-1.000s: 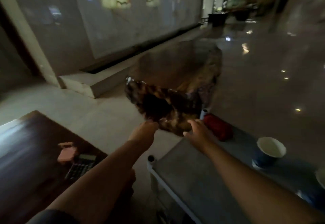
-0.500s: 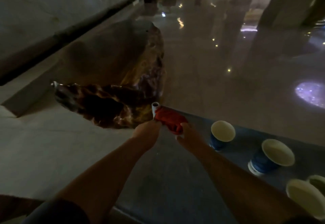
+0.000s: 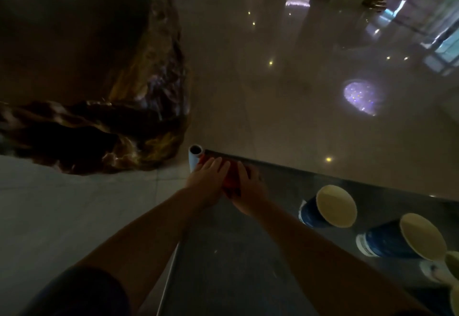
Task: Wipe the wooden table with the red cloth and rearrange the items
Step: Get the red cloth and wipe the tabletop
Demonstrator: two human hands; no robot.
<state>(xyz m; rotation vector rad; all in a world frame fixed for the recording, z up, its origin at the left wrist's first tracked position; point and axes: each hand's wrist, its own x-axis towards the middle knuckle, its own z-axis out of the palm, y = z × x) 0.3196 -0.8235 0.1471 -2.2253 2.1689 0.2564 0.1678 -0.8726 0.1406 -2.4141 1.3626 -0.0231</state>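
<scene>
The red cloth [image 3: 231, 179] lies bunched at the far corner of a grey metal cart top [image 3: 231, 261]. My left hand [image 3: 208, 179] rests on its left side with fingers stretched over it. On the cloth's right side my right hand [image 3: 248, 186] presses down. Most of the cloth is hidden under the two hands. The big wooden slab table [image 3: 82, 50], with a rough dark bark edge, stands to the left beyond the cart.
Two blue paper cups [image 3: 327, 206] [image 3: 402, 237] stand on the cart at the right, with more cups cut off at the right edge. A white cart post [image 3: 195, 157] rises at the corner by the cloth. Glossy floor lies beyond.
The view swung right and down from the wooden table's edge to the cart. Both hands left the table's edge, reached the red cloth and closed in on it.
</scene>
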